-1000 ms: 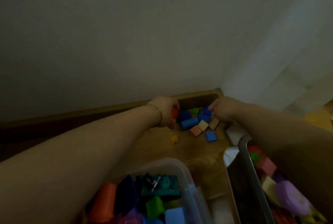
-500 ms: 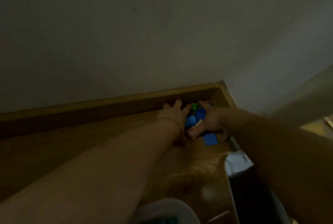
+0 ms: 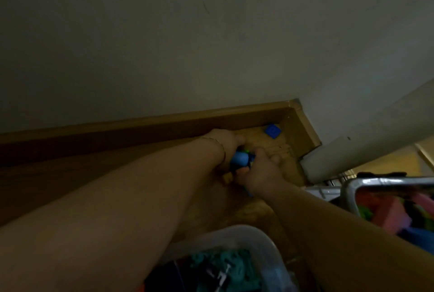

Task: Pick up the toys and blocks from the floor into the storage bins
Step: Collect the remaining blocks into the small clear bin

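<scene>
Both hands, left hand [image 3: 223, 146] and right hand [image 3: 260, 169], curl tight round a clump of blocks [image 3: 239, 159] at centre. The clear bin [image 3: 253, 235] at six o'clock looks part-filled. One blue block [image 3: 272, 131] lies loose at one o'clock, and the metal-rimmed bin [image 3: 347, 188] at four holds more.

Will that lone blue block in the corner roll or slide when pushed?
Probably won't roll: the blue block looks flat and square. It may skid on the glossy wooden floor, though the skirting board close behind should stop it.
</scene>
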